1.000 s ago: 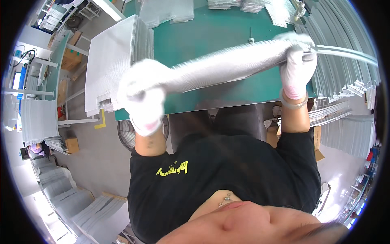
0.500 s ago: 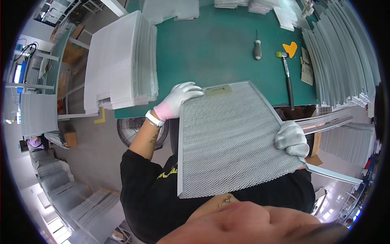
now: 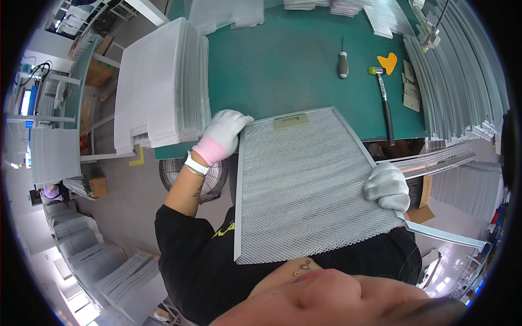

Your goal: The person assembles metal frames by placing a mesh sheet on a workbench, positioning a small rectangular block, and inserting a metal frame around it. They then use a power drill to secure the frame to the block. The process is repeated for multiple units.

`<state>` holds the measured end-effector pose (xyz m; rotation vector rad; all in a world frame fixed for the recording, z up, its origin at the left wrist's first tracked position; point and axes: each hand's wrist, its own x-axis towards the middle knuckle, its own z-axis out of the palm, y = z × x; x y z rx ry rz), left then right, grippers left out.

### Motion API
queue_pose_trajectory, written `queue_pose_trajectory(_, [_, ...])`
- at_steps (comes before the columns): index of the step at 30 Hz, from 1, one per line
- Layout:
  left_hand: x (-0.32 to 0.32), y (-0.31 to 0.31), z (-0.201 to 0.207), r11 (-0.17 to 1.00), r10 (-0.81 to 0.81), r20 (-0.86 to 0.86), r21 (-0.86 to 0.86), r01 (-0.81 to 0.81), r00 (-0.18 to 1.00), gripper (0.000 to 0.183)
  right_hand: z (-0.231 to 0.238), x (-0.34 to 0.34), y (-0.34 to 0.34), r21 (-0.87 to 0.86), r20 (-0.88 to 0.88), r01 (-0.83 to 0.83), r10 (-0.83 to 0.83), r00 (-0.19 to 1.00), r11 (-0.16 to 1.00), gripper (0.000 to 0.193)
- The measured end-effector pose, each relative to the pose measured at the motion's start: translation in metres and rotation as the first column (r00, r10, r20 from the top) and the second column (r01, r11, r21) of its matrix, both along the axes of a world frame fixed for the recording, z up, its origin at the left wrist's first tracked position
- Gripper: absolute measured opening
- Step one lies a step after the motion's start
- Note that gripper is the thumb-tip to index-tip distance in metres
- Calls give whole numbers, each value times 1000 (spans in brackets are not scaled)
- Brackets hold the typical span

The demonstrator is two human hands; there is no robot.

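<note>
A silver metal mesh filter panel (image 3: 312,190) leans from the bench edge toward my body. Thin metal frame strips line its left, far and right edges, and a beige tab (image 3: 291,121) sits by its far edge. My left hand (image 3: 225,129), in a white glove with a pink cuff, is closed at the far left corner. Its thumb is hidden. At the right edge, my gloved right hand (image 3: 387,187) is curled tightly round the rim. Below that hand, a loose-ended frame strip (image 3: 446,233) juts out to the right. The panel's near edge shows bare mesh.
On the green bench (image 3: 272,65) lie a screwdriver (image 3: 343,65), a hammer (image 3: 386,106), an orange piece (image 3: 387,63) and beige tabs (image 3: 410,87). Mesh sheets (image 3: 157,81) are stacked at the left, frame strips (image 3: 457,76) at the right. A floor fan (image 3: 204,179) stands below the bench.
My left hand has slid left along the far edge to the corner, its fingers now more curled. My right hand and the panel have shifted slightly left.
</note>
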<state>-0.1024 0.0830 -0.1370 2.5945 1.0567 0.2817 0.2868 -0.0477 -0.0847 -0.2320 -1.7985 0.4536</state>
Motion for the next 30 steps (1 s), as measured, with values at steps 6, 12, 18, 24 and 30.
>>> queue_pose_trajectory(6, [61,37,30,909,-251,248,-273,316,936,47,-2,-9,-6,-22,-56,81,-82,995,996,15])
queue_pose_trajectory(12, [134,44,-30,792,-410,231,-390,470,883,58,-1,-8,-9,-46,-47,73,-75,996,996,16])
queue_pose_trajectory(18, [122,48,3,759,-356,97,-551,348,929,49,9,4,-4,-37,34,-75,77,996,996,20])
queue_pose_trajectory(24, [131,49,-4,834,-374,19,-430,345,927,51,10,-3,-2,-88,28,9,-7,1000,996,14])
queue_pose_trajectory(30, [156,66,-21,596,-308,261,-697,399,915,56,8,-9,-5,-90,-46,46,-51,998,995,14])
